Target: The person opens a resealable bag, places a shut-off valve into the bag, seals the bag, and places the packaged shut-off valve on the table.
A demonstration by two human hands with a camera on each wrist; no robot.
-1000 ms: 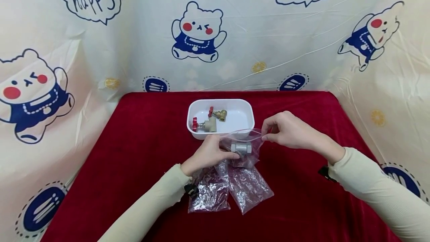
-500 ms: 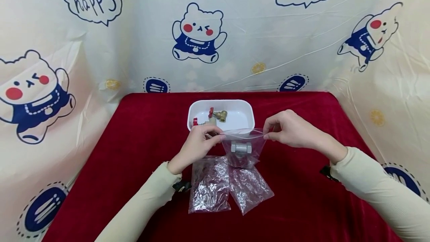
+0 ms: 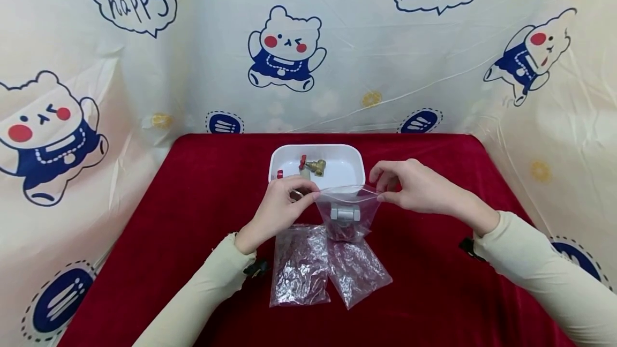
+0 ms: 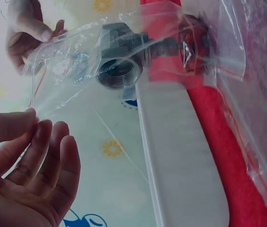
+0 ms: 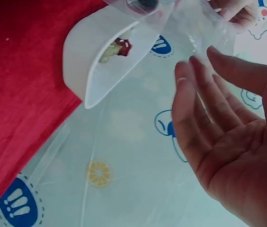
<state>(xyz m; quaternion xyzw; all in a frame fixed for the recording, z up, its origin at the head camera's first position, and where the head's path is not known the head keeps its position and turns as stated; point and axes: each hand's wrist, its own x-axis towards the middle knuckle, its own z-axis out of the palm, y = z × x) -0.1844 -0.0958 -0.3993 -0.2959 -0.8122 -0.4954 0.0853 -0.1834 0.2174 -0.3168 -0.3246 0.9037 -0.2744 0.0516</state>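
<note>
My left hand pinches the left corner of a clear zip bag's mouth. At the opposite corner, my right hand has thumb and fingertips on the bag's edge, the other fingers loosely bent. Stretched between them, the zip bag hangs upright with a grey metal valve inside. Its red handwheel points downward and shows through the plastic in the left wrist view. The bag's mouth lies close in front of the white tray.
In the tray lie a brass valve with a red handwheel and another valve, mostly behind my left hand, with a red wheel. Two flat zip bags, one left and one right, lie below on the red cloth.
My left hand moved from the valve inside the bag up to the left corner of its mouth. Most recently, my right hand's forefinger lifted and extended leftward. The valve stayed in the bag.
</note>
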